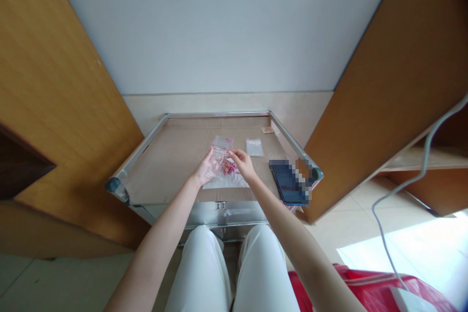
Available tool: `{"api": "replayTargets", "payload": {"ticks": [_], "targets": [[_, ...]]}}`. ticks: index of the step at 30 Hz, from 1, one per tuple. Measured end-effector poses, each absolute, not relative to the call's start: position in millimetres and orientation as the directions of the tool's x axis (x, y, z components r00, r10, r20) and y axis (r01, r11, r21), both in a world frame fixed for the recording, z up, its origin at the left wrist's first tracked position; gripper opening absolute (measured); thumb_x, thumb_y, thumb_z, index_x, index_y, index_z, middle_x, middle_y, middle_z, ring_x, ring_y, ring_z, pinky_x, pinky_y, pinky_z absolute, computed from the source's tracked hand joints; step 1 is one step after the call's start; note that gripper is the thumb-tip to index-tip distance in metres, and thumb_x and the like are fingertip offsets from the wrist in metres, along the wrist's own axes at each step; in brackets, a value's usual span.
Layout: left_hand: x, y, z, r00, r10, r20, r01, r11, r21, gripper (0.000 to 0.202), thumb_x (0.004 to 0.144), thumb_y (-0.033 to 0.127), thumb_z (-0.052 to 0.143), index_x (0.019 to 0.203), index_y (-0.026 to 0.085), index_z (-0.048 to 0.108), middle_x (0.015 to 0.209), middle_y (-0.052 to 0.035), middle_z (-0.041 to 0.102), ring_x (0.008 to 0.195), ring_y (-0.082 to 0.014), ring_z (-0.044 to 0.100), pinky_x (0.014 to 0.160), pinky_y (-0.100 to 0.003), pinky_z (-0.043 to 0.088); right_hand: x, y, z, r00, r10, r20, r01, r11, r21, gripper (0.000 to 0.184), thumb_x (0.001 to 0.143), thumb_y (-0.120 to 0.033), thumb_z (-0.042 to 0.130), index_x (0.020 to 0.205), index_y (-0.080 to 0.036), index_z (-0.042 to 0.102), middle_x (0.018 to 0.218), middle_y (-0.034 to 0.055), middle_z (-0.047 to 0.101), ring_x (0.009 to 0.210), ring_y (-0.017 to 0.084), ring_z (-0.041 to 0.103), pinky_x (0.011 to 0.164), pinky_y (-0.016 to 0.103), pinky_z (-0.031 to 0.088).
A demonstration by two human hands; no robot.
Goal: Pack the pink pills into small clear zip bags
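Between my hands is a small clear zip bag (218, 160), held above the cardboard-lined table. My left hand (205, 168) is closed on the bag's left side. At its top right, the fingers of my right hand (241, 160) pinch the edge near the opening. Just below the bag lies a cluster of pink-red beads (230, 167) on a white sheet (223, 183), partly hidden by my hands. Behind them, a few more clear bags with pinkish edges (222, 142) lie flat. To the right of these is a stack of whitish zip bags (254, 147).
A dark phone (290, 187), partly blurred out, lies at the table's right front corner. A small tan tag (267, 130) is at the back right. The metal table rim (219, 114) borders the cardboard. Wooden panels stand on both sides; a grey cable (426, 156) hangs at right above a red bag (365, 282).
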State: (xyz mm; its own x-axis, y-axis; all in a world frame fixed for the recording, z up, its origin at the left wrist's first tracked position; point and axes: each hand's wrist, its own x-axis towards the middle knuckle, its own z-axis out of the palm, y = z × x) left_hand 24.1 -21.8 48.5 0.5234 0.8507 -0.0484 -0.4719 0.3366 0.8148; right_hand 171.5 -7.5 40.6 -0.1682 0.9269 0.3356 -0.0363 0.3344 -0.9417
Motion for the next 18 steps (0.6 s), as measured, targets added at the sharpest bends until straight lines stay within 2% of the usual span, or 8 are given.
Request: {"api": "replayTargets", "payload": {"ticks": [3, 5, 7, 11, 14, 18], "targets": [[30, -26, 51, 0.469, 0.880, -0.070, -0.432, 0.298, 0.852, 0.064, 0.074, 0.063, 0.028, 0.094, 0.012, 0.060, 0.076, -0.0107, 0.063, 0.064, -0.0178, 0.058, 0.063, -0.030, 0.043, 168, -12, 51, -0.275, 0.944, 0.182, -0.116, 0.156, -0.981, 0.027, 0.070, -0.044, 0.051, 0.075, -0.018, 0.052, 0.044, -0.0046, 0.046, 0.039, 0.011, 0.046, 0.043, 0.024, 0.038], [31, -28, 53, 0.432, 0.898, -0.084, -0.374, 0.264, 0.889, 0.066, 0.072, 0.066, 0.027, 0.092, 0.012, 0.060, 0.080, -0.0117, 0.064, 0.071, -0.0199, 0.059, 0.066, -0.031, 0.044, 168, -13, 57, -0.262, 0.955, 0.136, -0.134, 0.104, -0.985, 0.026, 0.068, -0.043, 0.053, 0.071, -0.018, 0.050, 0.042, -0.0061, 0.041, 0.035, 0.008, 0.039, 0.039, 0.022, 0.034], [30, -29, 53, 0.382, 0.922, -0.064, -0.318, 0.196, 0.927, 0.060, 0.072, 0.063, 0.034, 0.091, 0.012, 0.060, 0.083, -0.0117, 0.064, 0.076, -0.0204, 0.059, 0.070, -0.032, 0.044, 170, -12, 60, -0.218, 0.965, 0.144, -0.119, 0.120, -0.986, 0.025, 0.065, -0.041, 0.056, 0.066, -0.017, 0.050, 0.047, -0.0046, 0.045, 0.040, 0.007, 0.039, 0.041, 0.020, 0.034], [24, -27, 51, 0.226, 0.974, 0.033, -0.256, 0.027, 0.966, 0.036, 0.066, 0.039, 0.061, 0.088, 0.011, 0.059, 0.083, -0.0079, 0.065, 0.074, -0.0172, 0.060, 0.072, -0.031, 0.045, 175, -8, 63, -0.220, 0.961, 0.167, -0.014, 0.168, -0.986, 0.025, 0.062, -0.039, 0.058, 0.064, -0.014, 0.054, 0.056, -0.0015, 0.052, 0.049, 0.007, 0.043, 0.046, 0.018, 0.032], [20, -26, 50, 0.168, 0.984, 0.064, -0.215, -0.026, 0.976, 0.029, 0.064, 0.034, 0.063, 0.083, 0.012, 0.059, 0.075, -0.0055, 0.065, 0.067, -0.0150, 0.061, 0.068, -0.030, 0.046, 178, -7, 62, -0.288, 0.946, 0.148, 0.040, 0.167, -0.985, 0.025, 0.062, -0.038, 0.058, 0.066, -0.013, 0.055, 0.055, -0.0021, 0.051, 0.047, 0.006, 0.040, 0.046, 0.019, 0.030], [17, -26, 51, 0.184, 0.980, 0.075, -0.130, -0.052, 0.990, 0.027, 0.064, 0.035, 0.062, 0.078, 0.011, 0.059, 0.071, -0.0055, 0.065, 0.064, -0.0147, 0.061, 0.066, -0.029, 0.046, 179, -7, 60, -0.349, 0.926, 0.143, 0.052, 0.172, -0.984, 0.024, 0.063, -0.037, 0.057, 0.067, -0.014, 0.056, 0.055, -0.0026, 0.051, 0.046, 0.006, 0.039, 0.045, 0.019, 0.028]]}}
